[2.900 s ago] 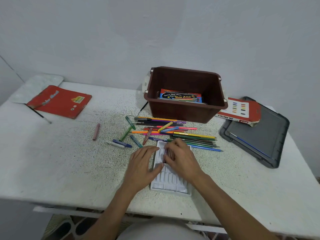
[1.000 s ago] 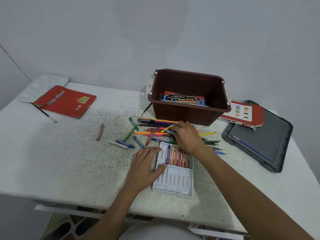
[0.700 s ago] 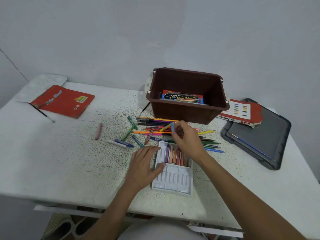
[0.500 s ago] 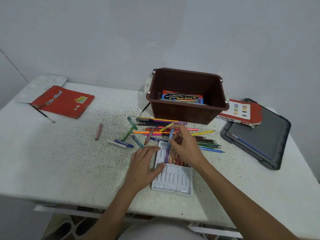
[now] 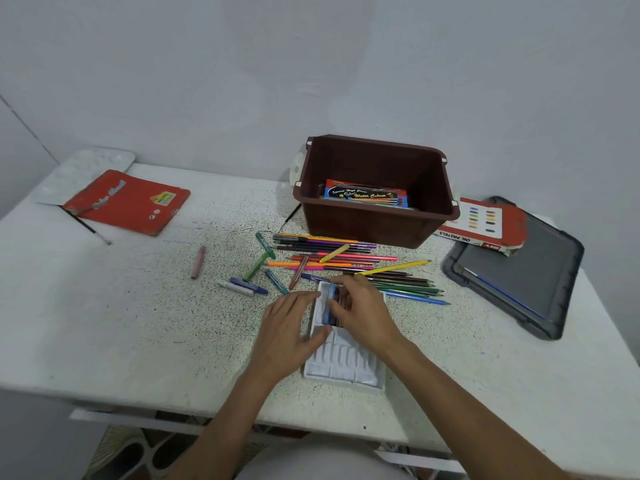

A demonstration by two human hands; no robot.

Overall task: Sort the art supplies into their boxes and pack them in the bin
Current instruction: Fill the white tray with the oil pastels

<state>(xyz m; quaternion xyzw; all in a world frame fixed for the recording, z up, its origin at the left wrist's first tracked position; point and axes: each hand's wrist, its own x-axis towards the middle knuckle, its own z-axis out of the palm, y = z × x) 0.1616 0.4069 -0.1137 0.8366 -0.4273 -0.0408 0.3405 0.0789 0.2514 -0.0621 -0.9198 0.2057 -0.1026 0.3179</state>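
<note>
A white pastel tray [image 5: 341,362] lies on the table in front of me. My left hand [image 5: 289,327] rests flat against its left edge. My right hand [image 5: 362,310] covers the tray's far half and holds a blue pastel [image 5: 331,299] down in a slot at the left end. Beyond the tray lies a heap of coloured pencils and pastels [image 5: 346,263]. The brown bin [image 5: 377,223] stands behind them with a watercolour box [image 5: 367,195] inside. The red oil pastel box [image 5: 485,226] lies to the bin's right.
A grey bin lid [image 5: 523,271] lies at the right under the pastel box. A red pencil case [image 5: 128,202], a white palette [image 5: 86,168] and a thin brush [image 5: 90,228] sit at the far left. Loose pastels, one pink [image 5: 198,262], lie left of the heap.
My right hand picked a blue pastel from the heap, brought it back and lowered it into the tray. The left hand stayed on the tray's edge.
</note>
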